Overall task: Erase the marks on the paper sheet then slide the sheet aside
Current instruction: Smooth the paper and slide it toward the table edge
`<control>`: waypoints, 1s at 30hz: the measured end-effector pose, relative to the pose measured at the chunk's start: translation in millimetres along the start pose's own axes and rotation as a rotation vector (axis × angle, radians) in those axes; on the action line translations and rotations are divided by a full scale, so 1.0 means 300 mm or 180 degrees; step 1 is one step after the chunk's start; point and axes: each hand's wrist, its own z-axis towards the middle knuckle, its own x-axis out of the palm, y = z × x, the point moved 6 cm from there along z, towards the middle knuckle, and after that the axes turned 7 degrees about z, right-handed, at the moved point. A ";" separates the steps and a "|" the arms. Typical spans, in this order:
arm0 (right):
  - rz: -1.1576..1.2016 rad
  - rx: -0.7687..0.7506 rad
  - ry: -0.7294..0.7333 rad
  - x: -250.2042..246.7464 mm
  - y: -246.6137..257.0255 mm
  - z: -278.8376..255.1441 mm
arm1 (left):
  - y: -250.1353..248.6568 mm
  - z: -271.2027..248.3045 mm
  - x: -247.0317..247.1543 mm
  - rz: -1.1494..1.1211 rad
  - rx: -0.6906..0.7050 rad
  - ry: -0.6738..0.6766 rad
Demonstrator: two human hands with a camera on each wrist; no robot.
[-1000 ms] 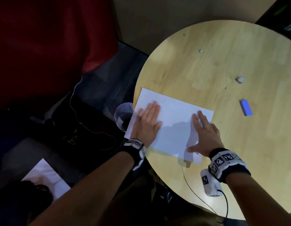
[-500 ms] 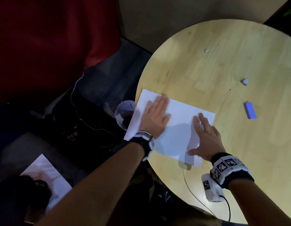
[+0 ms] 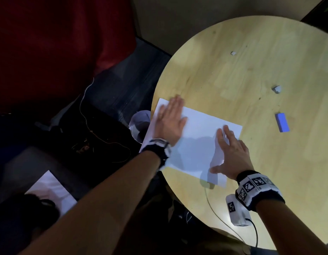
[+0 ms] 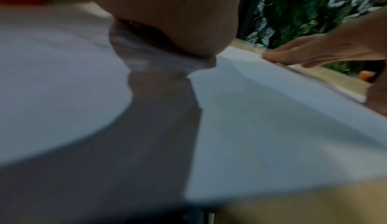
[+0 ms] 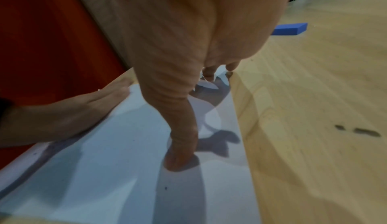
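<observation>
A smooth white paper sheet [image 3: 194,138], rectangular and flat, lies at the left edge of a round table [image 3: 251,74] of pale wood grain, its left side overhanging the rim. The left hand [image 3: 169,122] rests flat on the sheet's far left corner, fingers straight and together, gripping nothing. The right hand [image 3: 230,153] presses on the sheet's right end with fingers extended and thumb spread wide, its thumb tip planted on the paper in the right wrist view. A blue block-shaped eraser [image 3: 282,122] lies on bare wood well to the right of the sheet, two small pale scraps beyond it. Below the table's left edge are a dark floor, a cup [image 3: 139,124] and another white sheet [image 3: 52,192].
</observation>
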 end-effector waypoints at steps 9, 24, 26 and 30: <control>-0.0035 -0.0016 0.0016 -0.005 0.000 0.004 | -0.206 -0.200 -0.007 -0.0268 0.0781 0.0177; 0.0030 0.0158 0.0012 -0.005 0.028 -0.001 | -0.109 -0.160 -0.023 -0.0263 0.0461 0.0232; 0.0005 0.0142 -0.0012 -0.009 0.026 -0.001 | -0.143 -0.157 0.005 -0.0182 0.0719 0.0387; 0.0063 0.0104 -0.0022 -0.005 0.022 0.002 | 0.096 -0.112 -0.012 -0.0107 -0.0259 0.0124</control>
